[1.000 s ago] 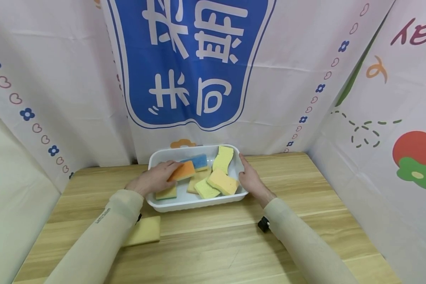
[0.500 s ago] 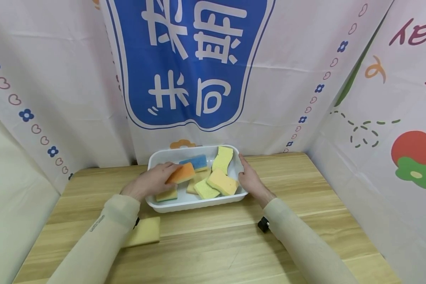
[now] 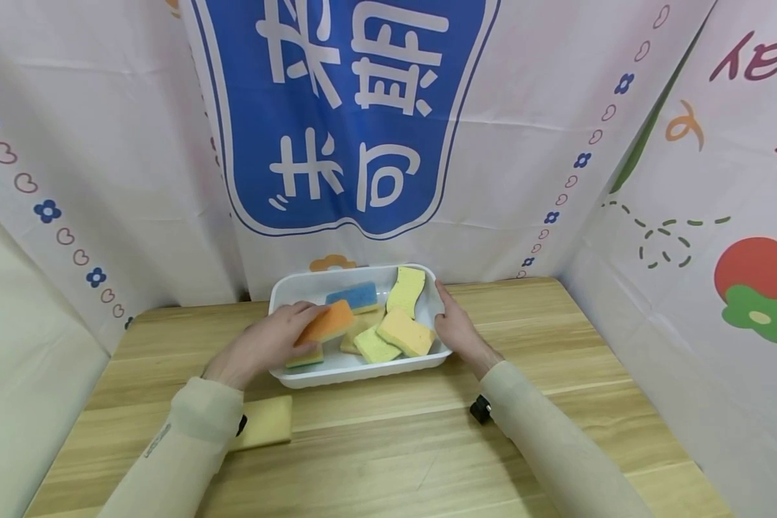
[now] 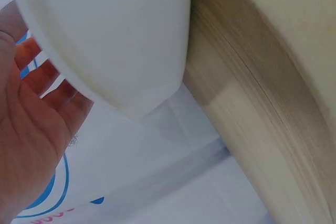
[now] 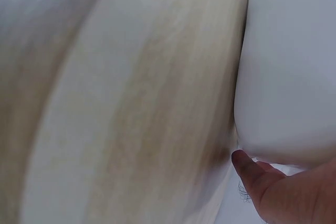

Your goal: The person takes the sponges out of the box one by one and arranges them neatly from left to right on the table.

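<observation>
A white plastic tray (image 3: 356, 375) holds several sponges. My left hand (image 3: 265, 345) pinches an orange-topped sponge (image 3: 329, 321) above the tray's left part. In the left wrist view the tray's outer wall (image 4: 115, 40) hides that sponge, and the left hand (image 4: 37, 124) shows beyond the rim. At the tray's right end, my right hand (image 3: 458, 331) grips the rim. The right wrist view has the right hand (image 5: 294, 195) against the tray's corner. Inside lie a blue sponge (image 3: 356, 296), a wavy yellow sponge (image 3: 406, 291) and a pale orange sponge (image 3: 406, 332).
A flat yellow sponge (image 3: 268, 422) lies on the wooden table (image 3: 375, 453), outside the tray and partly behind the left wrist. Printed cloth (image 3: 518, 165) hangs close behind the tray and along the right side.
My left hand has drawn back slightly to the left and nearer, bringing the orange sponge along. More of the blue sponge shows. The right hand and the tray have stayed put.
</observation>
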Demonstrator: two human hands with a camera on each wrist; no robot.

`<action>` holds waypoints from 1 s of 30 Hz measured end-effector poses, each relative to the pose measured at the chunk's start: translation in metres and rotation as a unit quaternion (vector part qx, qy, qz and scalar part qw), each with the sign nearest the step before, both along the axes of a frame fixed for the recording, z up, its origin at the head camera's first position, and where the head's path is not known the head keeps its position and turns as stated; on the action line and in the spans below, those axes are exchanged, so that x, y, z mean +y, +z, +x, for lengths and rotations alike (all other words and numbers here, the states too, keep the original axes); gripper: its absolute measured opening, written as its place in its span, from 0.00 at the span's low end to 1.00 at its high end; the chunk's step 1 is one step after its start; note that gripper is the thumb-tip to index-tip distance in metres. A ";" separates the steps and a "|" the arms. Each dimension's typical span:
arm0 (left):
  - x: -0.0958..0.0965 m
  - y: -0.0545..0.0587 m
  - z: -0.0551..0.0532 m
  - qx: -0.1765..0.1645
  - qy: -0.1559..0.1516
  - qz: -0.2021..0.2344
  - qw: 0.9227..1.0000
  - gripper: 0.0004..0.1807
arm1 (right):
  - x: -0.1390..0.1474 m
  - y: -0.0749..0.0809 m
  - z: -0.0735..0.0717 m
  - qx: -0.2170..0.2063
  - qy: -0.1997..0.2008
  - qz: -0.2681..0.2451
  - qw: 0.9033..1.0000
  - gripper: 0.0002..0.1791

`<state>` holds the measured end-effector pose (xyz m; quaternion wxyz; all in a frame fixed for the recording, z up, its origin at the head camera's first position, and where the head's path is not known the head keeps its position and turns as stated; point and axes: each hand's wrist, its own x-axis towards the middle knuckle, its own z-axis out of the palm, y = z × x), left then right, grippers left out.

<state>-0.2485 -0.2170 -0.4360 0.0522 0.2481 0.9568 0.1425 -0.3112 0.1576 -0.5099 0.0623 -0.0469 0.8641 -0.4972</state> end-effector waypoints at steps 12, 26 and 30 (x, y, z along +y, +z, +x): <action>-0.001 0.009 0.035 0.045 0.005 0.021 0.999 0.41 | -0.001 0.001 0.001 -0.002 0.000 0.001 1.000 0.46; -0.004 0.014 0.069 0.088 0.000 0.040 0.995 0.40 | -0.001 0.001 0.001 0.002 0.001 0.011 1.000 0.47; -0.002 0.015 0.079 0.099 -0.009 0.037 0.994 0.39 | -0.001 0.001 0.001 0.003 0.001 0.013 1.000 0.47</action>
